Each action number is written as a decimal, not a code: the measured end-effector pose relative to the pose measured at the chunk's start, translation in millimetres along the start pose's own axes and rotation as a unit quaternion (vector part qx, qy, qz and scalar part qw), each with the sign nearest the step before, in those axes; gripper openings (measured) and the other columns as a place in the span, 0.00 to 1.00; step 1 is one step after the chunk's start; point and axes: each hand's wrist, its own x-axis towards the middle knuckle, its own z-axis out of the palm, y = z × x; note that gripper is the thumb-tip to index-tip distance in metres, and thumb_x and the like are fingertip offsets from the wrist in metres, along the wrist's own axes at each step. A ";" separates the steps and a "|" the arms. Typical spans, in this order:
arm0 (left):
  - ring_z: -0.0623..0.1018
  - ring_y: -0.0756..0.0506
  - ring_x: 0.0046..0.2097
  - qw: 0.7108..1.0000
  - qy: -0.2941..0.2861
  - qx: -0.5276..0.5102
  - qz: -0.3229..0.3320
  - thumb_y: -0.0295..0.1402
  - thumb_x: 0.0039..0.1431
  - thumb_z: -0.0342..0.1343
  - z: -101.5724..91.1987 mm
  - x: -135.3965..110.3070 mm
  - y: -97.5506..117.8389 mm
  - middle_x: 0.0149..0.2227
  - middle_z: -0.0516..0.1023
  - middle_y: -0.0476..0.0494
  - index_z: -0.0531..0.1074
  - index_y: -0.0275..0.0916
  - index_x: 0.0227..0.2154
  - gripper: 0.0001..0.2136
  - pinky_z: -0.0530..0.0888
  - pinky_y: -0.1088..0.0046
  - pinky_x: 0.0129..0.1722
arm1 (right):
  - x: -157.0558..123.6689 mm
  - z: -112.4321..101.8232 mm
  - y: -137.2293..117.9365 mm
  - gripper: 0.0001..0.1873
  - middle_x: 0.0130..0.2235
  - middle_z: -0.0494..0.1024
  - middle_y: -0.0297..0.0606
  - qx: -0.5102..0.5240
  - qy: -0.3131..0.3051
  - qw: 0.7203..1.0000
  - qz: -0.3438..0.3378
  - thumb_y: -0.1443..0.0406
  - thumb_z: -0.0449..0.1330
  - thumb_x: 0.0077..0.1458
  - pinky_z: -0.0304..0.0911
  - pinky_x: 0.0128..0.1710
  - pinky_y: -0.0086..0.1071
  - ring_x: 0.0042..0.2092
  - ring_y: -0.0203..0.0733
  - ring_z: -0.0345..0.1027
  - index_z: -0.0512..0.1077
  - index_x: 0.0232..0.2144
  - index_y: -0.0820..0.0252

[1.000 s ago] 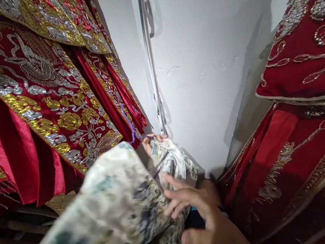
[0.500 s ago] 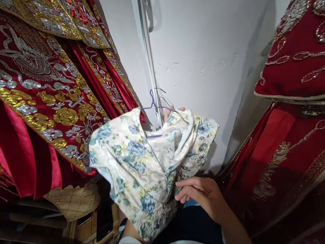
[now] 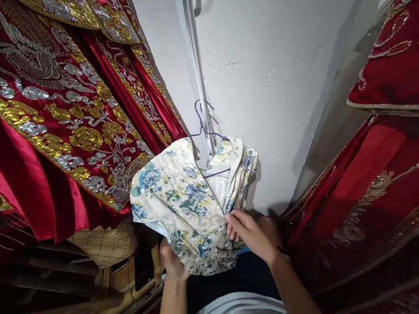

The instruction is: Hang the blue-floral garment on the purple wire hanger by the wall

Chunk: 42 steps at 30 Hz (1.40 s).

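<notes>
A white garment (image 3: pixel 184 200) with blue and green flowers hangs on a thin purple wire hanger (image 3: pixel 204 127) in front of the white wall. My left hand (image 3: pixel 171 262) is under the garment's lower left edge, its fingers hidden behind the cloth. My right hand (image 3: pixel 249 233) pinches the fabric near the garment's lower middle, fingers closed on it. Both forearms reach up from the bottom of the view.
Red robes with gold and silver embroidery (image 3: pixel 50 119) hang on the left, and more red embroidered cloth (image 3: pixel 391 156) hangs on the right. A metal rail (image 3: pixel 193 53) runs up the white wall. A quilted tan bag (image 3: pixel 104 244) and wooden pieces lie low on the left.
The garment was bunched near my body and now hangs on the hanger, raised toward the wall. My left hand moved from its top to its lower edge; my right hand closed on the fabric.
</notes>
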 end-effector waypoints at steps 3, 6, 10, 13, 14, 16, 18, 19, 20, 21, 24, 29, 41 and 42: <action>0.76 0.28 0.57 0.997 -0.014 -0.055 -0.047 0.47 0.34 0.74 0.8 -6.6 2.9 0.45 0.82 0.38 0.78 0.43 0.44 0.30 0.70 0.47 0.59 | 5.0 15.1 -1.5 0.26 0.23 0.69 0.31 -0.005 -0.025 0.999 -0.034 0.43 0.52 0.63 0.59 0.27 0.30 0.26 0.38 0.65 0.64 0.25 0.56; 0.76 0.33 0.57 0.996 0.028 -0.073 -0.038 0.41 0.38 0.73 11.3 -3.3 4.7 0.47 0.81 0.38 0.74 0.40 0.49 0.31 0.70 0.54 0.60 | 4.9 16.8 -7.8 0.25 0.21 0.67 0.30 -0.009 -0.002 0.998 -0.062 0.46 0.54 0.63 0.57 0.27 0.30 0.25 0.37 0.61 0.65 0.23 0.56; 0.78 0.37 0.54 0.990 0.134 -0.049 0.006 0.40 0.46 0.67 20.2 9.7 -3.4 0.46 0.79 0.39 0.71 0.40 0.48 0.25 0.73 0.59 0.55 | -5.3 4.0 -19.7 0.22 0.19 0.65 0.30 -0.016 0.037 0.999 -0.033 0.50 0.56 0.62 0.55 0.26 0.30 0.24 0.36 0.58 0.67 0.21 0.57; 0.72 0.39 0.59 0.948 0.271 0.039 0.161 0.38 0.53 0.64 23.8 10.2 -11.5 0.56 0.70 0.36 0.64 0.43 0.53 0.26 0.70 0.60 0.58 | -12.1 0.0 -26.6 0.22 0.19 0.66 0.31 -0.033 0.028 0.999 -0.011 0.53 0.56 0.62 0.55 0.25 0.30 0.23 0.35 0.58 0.68 0.20 0.58; 0.70 0.39 0.61 0.925 0.304 0.077 0.217 0.38 0.54 0.63 26.1 7.4 -13.6 0.58 0.66 0.36 0.63 0.43 0.54 0.26 0.68 0.59 0.60 | -13.0 1.4 -27.3 0.21 0.19 0.67 0.31 -0.031 0.016 0.999 -0.007 0.53 0.56 0.62 0.55 0.25 0.29 0.23 0.35 0.59 0.68 0.21 0.58; 0.67 0.37 0.62 0.897 0.300 0.142 0.292 0.38 0.56 0.63 33.1 -0.3 -16.9 0.58 0.65 0.35 0.64 0.43 0.52 0.23 0.66 0.58 0.61 | -12.9 7.8 -26.0 0.20 0.19 0.67 0.30 -0.021 -0.013 1.000 -0.008 0.54 0.56 0.62 0.55 0.25 0.29 0.23 0.35 0.60 0.70 0.22 0.58; 0.73 0.37 0.56 0.921 0.192 0.172 0.293 0.37 0.56 0.61 42.6 -7.5 -19.4 0.51 0.70 0.37 0.67 0.43 0.49 0.18 0.69 0.60 0.56 | -11.8 16.4 -22.5 0.18 0.18 0.68 0.29 -0.017 -0.038 0.999 -0.021 0.56 0.56 0.62 0.56 0.25 0.28 0.23 0.35 0.61 0.72 0.24 0.59; 0.75 0.38 0.50 0.938 0.127 0.173 0.271 0.37 0.56 0.60 47.5 -9.9 -20.3 0.46 0.73 0.39 0.69 0.43 0.46 0.15 0.72 0.62 0.51 | -11.3 20.2 -20.7 0.17 0.18 0.68 0.29 -0.018 -0.047 0.998 -0.029 0.57 0.56 0.63 0.56 0.26 0.28 0.23 0.34 0.61 0.72 0.25 0.60; 0.76 0.40 0.43 0.953 0.070 0.172 0.241 0.36 0.57 0.58 52.1 -11.2 -20.8 0.40 0.74 0.43 0.70 0.42 0.42 0.11 0.73 0.65 0.44 | -10.6 23.0 -19.2 0.17 0.18 0.68 0.29 -0.020 -0.051 0.998 -0.037 0.57 0.56 0.63 0.57 0.26 0.27 0.23 0.34 0.62 0.73 0.26 0.60; 0.75 0.42 0.37 0.961 0.028 0.172 0.213 0.36 0.58 0.56 56.0 -11.4 -21.0 0.34 0.73 0.46 0.70 0.42 0.37 0.06 0.72 0.68 0.38 | -9.4 24.4 -18.4 0.17 0.18 0.69 0.29 -0.022 -0.049 0.998 -0.044 0.57 0.56 0.63 0.57 0.26 0.27 0.23 0.34 0.62 0.73 0.26 0.61; 0.70 0.45 0.31 0.966 -0.039 0.180 0.181 0.35 0.61 0.52 62.4 -7.2 -19.9 0.26 0.68 0.49 0.66 0.42 0.27 0.07 0.67 0.71 0.33 | 2.0 19.0 -24.7 0.18 0.18 0.70 0.30 -0.011 -0.005 0.999 -0.044 0.55 0.57 0.62 0.57 0.24 0.27 0.21 0.34 0.62 0.73 0.26 0.61; 0.67 0.46 0.30 0.952 -0.098 0.243 0.156 0.35 0.59 0.53 58.6 5.9 -23.2 0.25 0.63 0.51 0.60 0.41 0.25 0.09 0.63 0.72 0.33 | 59.9 -0.2 -73.1 0.23 0.17 0.71 0.31 0.045 0.071 0.993 -0.077 0.48 0.62 0.56 0.54 0.18 0.26 0.17 0.31 0.59 0.74 0.25 0.61; 0.68 0.47 0.30 0.951 -0.083 0.260 0.145 0.35 0.59 0.52 26.5 26.3 -57.4 0.25 0.63 0.51 0.60 0.41 0.26 0.09 0.65 0.72 0.34 | 114.5 17.0 -135.9 0.20 0.16 0.71 0.30 0.115 0.105 0.977 -0.146 0.52 0.64 0.56 0.49 0.16 0.22 0.16 0.27 0.56 0.74 0.25 0.64; 0.69 0.46 0.31 0.951 -0.082 0.260 0.145 0.36 0.60 0.52 27.0 23.5 -60.2 0.26 0.64 0.51 0.61 0.41 0.27 0.08 0.66 0.72 0.34 | 112.3 15.9 -133.3 0.21 0.16 0.71 0.30 0.112 0.100 0.978 -0.146 0.51 0.64 0.56 0.48 0.16 0.22 0.16 0.27 0.56 0.74 0.25 0.64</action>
